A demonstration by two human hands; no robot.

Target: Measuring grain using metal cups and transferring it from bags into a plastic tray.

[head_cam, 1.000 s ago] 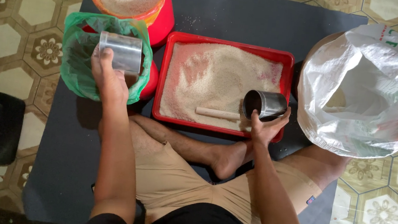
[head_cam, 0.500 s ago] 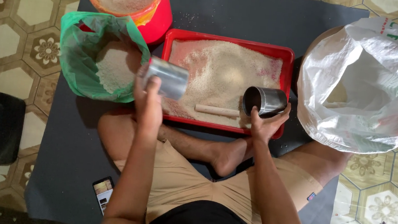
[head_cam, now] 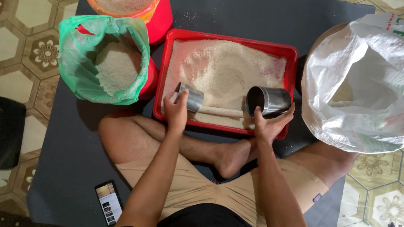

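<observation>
While both hands work over the red tray (head_cam: 291, 53), the left hand (head_cam: 176, 111) grips a steel cup (head_cam: 190, 97) lying on its side, mouth apparently left; the right hand (head_cam: 269, 124) grips another cup (head_cam: 268, 101) just right.

1. The two cups (head_cam: 189, 98) (head_cam: 269, 101) are shiny metal, smooth, with dull grey reflections.
2. The tray (head_cam: 231, 39) is glossy red plastic.
3. The rice (head_cam: 225, 71) in it looks matt, pale and grainy.
4. The green bag (head_cam: 77, 68) is thin, crinkled plastic film with a slight sheen.
5. The white sack (head_cam: 375, 85) is woven plastic, creased and semi-glossy.
6. The mat (head_cam: 250, 10) is matt, dark and smooth.
7. The floor (head_cam: 6, 13) is patterned tile, faintly glossy.
</observation>
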